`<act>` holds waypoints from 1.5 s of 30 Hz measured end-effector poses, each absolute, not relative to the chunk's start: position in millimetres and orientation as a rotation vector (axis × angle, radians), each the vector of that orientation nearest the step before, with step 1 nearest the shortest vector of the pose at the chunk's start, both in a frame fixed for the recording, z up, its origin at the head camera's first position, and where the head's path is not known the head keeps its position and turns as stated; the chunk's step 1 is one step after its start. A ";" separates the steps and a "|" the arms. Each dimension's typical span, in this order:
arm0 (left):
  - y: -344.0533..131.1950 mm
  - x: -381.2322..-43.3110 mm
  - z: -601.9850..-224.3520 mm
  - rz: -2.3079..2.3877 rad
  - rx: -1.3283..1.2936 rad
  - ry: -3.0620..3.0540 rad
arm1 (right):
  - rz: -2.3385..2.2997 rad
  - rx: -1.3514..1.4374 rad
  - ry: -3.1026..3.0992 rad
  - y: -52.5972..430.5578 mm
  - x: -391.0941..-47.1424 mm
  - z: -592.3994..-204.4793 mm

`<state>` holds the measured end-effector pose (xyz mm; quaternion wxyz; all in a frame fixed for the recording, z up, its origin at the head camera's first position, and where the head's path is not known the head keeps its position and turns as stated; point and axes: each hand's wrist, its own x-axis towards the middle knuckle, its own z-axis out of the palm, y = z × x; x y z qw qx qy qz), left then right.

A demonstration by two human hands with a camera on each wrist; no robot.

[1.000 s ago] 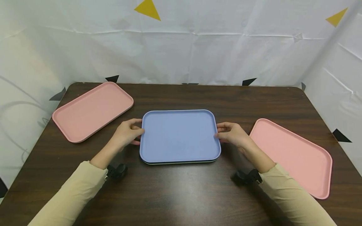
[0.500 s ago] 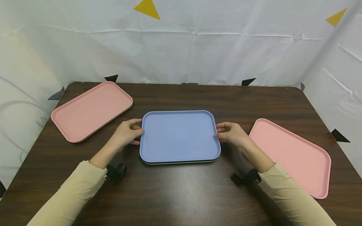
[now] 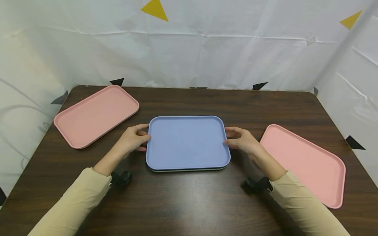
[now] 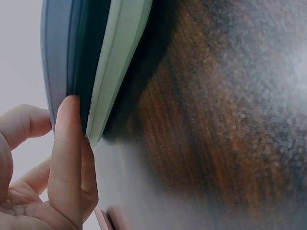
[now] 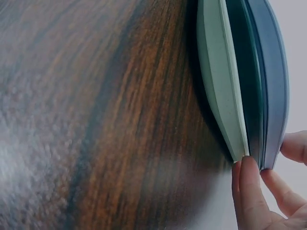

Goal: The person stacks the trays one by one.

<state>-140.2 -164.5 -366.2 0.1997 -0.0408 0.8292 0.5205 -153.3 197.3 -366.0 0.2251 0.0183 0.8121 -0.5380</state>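
Observation:
A stack of trays lies in the middle of the table, its long sides running left to right. On top is a blue tray (image 3: 188,142); the wrist views show a dark green tray (image 4: 90,52) beneath it and a light green tray (image 4: 114,57) lowest. My left hand (image 3: 133,138) grips the blue tray's left end, thumb on the rim, one fingertip against the sides of the blue and dark green trays. At the opposite end my right hand (image 3: 242,141) holds it likewise, thumb at the blue rim (image 5: 280,96) and fingertips low along the stacked edges.
One pink tray (image 3: 95,116) lies slanted at the back left of the dark wooden table (image 3: 189,203). Another pink tray (image 3: 304,164) lies at the right, partly behind the right forearm. White sheeting (image 3: 189,59) stands along the back and sides.

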 end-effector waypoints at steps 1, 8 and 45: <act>-164.4 -140.2 -365.9 1.456 -0.113 2.321 | -1.481 0.051 2.242 197.4 -153.3 -366.0; -163.4 -141.3 -363.9 1.465 -0.118 2.342 | -1.454 0.046 2.260 197.7 -154.1 -365.5; -255.3 -136.4 -352.7 1.541 -0.387 2.702 | -1.427 0.051 2.266 197.8 -152.9 -367.2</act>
